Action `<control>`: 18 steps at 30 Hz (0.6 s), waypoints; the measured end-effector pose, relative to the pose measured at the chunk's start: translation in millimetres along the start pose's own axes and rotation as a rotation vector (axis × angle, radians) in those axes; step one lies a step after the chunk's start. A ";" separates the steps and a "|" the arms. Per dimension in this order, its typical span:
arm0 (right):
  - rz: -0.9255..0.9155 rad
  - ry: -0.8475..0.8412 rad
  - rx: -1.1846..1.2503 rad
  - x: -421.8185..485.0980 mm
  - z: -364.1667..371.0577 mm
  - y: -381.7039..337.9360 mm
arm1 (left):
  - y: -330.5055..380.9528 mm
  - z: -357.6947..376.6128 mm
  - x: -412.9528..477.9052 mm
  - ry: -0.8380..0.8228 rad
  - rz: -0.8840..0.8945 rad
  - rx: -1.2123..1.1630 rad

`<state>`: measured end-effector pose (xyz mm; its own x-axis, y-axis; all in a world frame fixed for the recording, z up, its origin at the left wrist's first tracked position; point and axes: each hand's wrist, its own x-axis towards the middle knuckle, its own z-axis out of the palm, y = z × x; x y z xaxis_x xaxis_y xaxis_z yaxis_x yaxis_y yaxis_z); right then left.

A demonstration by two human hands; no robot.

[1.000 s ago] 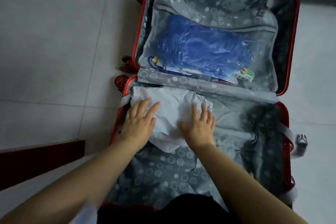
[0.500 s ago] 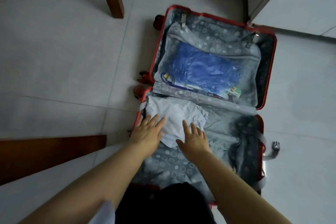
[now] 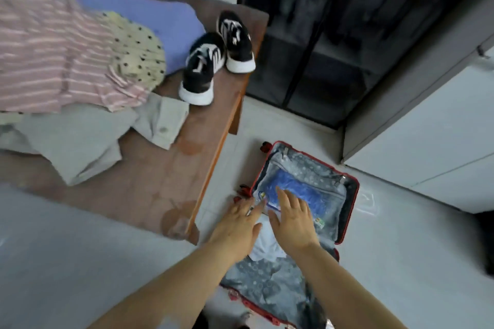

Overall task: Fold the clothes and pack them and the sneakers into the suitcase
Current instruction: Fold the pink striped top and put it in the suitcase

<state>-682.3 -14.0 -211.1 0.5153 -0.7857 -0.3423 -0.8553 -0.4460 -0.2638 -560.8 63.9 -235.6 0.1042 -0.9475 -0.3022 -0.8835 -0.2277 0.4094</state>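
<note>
While the left hand (image 3: 235,230) & right hand (image 3: 292,224) hang side by side over it, fingers straight, gripping nothing, 1 red suitcase (image 3: 350,211) lies open on the floor: 1 folded white garment (image 3: 263,246) in the near half, 1 blue bag (image 3: 299,189) behind the far half's mesh. On the table (image 3: 149,173): 2 sneakers (image 3: 200,69) & 4 loose clothes, i.e. pink striped top (image 3: 45,56), dotted piece (image 3: 136,53), purple piece (image 3: 160,16), grey shirt (image 3: 80,139).

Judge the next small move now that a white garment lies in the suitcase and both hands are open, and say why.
Probably swing the left hand to the beige shirt on the table and spread it for folding. The right hand is empty too; the white garment lies folded in the suitcase, while crumpled clothes and the sneakers sit on the table.
</note>
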 end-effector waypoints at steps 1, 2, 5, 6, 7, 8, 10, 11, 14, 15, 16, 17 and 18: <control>-0.030 0.019 -0.019 -4.2 -15.0 -16.6 | 1.3 -21.1 -9.6 0.037 -0.006 -0.022; -0.058 0.037 -0.035 -6.9 -26.2 -33.2 | 0.2 -39.3 -18.1 0.081 -0.004 -0.038; -0.100 0.103 -0.024 -9.8 -43.8 -85.2 | -18.1 -87.7 -46.2 0.187 0.017 -0.085; -0.097 0.125 -0.012 -9.9 -45.8 -103.6 | -30.5 -100.7 -56.9 0.199 0.016 -0.092; -0.082 0.132 0.006 -9.6 -45.9 -122.5 | -46.2 -112.6 -67.0 0.200 0.011 -0.088; -0.067 0.137 0.024 -9.7 -45.3 -142.2 | -64.9 -123.0 -77.0 0.206 0.001 -0.085; -0.057 0.153 0.042 -7.4 -39.6 -181.1 | -107.1 -146.2 -96.0 0.229 -0.022 -0.067; -0.055 0.161 0.053 -5.6 -37.0 -200.5 | -130.1 -157.8 -103.7 0.238 -0.026 -0.041; -0.049 0.174 0.116 1.4 -32.6 -254.4 | -198.0 -188.1 -120.2 0.273 -0.061 -0.002; -0.059 0.179 0.134 4.3 -32.8 -270.0 | -217.2 -198.5 -123.3 0.284 -0.079 0.015; -0.077 0.185 0.150 7.5 -34.4 -285.1 | -234.1 -209.2 -125.0 0.298 -0.094 0.032; -0.096 0.187 0.163 12.4 -36.4 -298.9 | -248.4 -220.3 -124.7 0.316 -0.105 0.046; -0.120 0.193 0.170 17.5 -39.9 -312.1 | -260.8 -231.3 -122.6 0.339 -0.111 0.063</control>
<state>-408.6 94.3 -98.8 0.5785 -0.8059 -0.1259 -0.7590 -0.4753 -0.4450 -237.6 187.6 -106.1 0.3375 -0.9407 -0.0345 -0.8836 -0.3292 0.3330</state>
